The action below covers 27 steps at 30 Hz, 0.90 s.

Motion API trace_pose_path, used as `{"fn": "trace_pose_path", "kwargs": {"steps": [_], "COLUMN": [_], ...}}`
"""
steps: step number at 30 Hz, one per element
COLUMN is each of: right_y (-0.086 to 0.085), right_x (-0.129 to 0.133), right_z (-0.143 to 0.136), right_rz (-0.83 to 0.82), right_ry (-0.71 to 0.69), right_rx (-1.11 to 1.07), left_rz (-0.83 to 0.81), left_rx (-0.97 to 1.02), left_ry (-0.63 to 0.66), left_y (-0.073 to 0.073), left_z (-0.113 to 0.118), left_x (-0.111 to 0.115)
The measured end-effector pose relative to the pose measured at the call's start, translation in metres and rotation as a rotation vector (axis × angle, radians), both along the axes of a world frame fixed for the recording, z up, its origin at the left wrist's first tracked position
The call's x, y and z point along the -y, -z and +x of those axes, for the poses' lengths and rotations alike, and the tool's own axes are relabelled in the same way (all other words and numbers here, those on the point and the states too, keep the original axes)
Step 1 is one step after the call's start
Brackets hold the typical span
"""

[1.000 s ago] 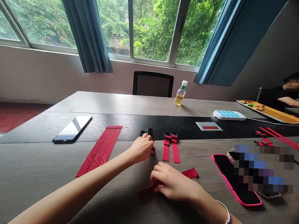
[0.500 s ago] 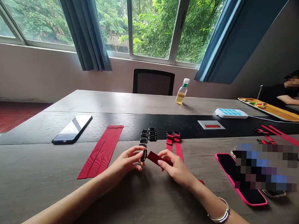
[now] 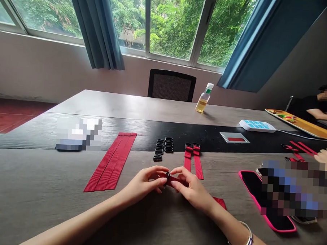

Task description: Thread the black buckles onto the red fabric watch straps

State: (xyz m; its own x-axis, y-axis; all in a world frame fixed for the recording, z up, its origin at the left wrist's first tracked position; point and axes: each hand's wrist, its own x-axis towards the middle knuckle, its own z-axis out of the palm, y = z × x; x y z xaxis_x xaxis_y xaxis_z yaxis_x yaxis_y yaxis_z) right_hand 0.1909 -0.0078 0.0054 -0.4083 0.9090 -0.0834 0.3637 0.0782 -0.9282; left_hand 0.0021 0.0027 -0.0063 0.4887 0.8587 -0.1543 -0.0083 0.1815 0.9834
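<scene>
Between its thumb and fingers my left hand (image 3: pixel 149 179) pinches a small black buckle (image 3: pixel 167 177). My right hand (image 3: pixel 189 183) grips a red strap (image 3: pixel 175 180), whose end is at the buckle; whether it passes through is partly hidden by the fingers. Beyond the hands lie several black buckles (image 3: pixel 159 151) in two columns. Two red straps with black buckles (image 3: pixel 196 160) lie just behind my right hand. Several flat red strips (image 3: pixel 111 163) are side by side on the left. Another red piece (image 3: pixel 219 202) shows beside my right wrist.
A phone with a pink edge (image 3: pixel 268 203) lies at the right, near blurred items. Further back stand a bottle (image 3: pixel 204 99) and a white power strip (image 3: pixel 257 126). A flat clear case (image 3: pixel 234 138) lies on the black band. Another person's hand (image 3: pixel 326 158) is at the right edge.
The buckle and the red strap's end have come together, with both hands now closer to each other. The view has shifted slightly. More of another person's hand shows at the right.
</scene>
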Motion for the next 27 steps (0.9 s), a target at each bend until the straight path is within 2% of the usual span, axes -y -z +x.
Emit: {"fn": "trace_pose_path", "kwargs": {"steps": [6, 9, 12, 15, 17, 20, 27], "right_y": [-0.001, -0.003, -0.005, -0.007, -0.008, -0.009, -0.007], "right_x": [0.003, 0.004, 0.002, 0.001, 0.001, 0.002, 0.001], "right_z": [-0.004, -0.004, 0.0, 0.003, 0.004, 0.005, 0.007], "right_rz": [0.122, 0.227, 0.289, 0.307, 0.312, 0.333, 0.367], "right_ry": [-0.076, -0.044, 0.04, 0.083, 0.089, 0.088, 0.092], "right_rx": [0.041, 0.114, 0.134, 0.113, 0.104, 0.099, 0.096], "left_rz": [-0.012, 0.013, 0.272, 0.594, 0.678, 0.66, 0.547], "left_rx": [-0.006, -0.057, -0.298, -0.69, -0.941, -1.115, -1.09], "left_ry": [0.047, 0.055, -0.014, -0.11, -0.131, -0.1, 0.025], "left_y": [0.003, 0.0, -0.007, -0.015, -0.02, -0.023, -0.021], "left_z": [0.008, 0.005, 0.0, -0.003, -0.003, -0.002, -0.009], "left_x": [0.009, 0.006, -0.006, -0.025, -0.035, -0.043, -0.044]}}
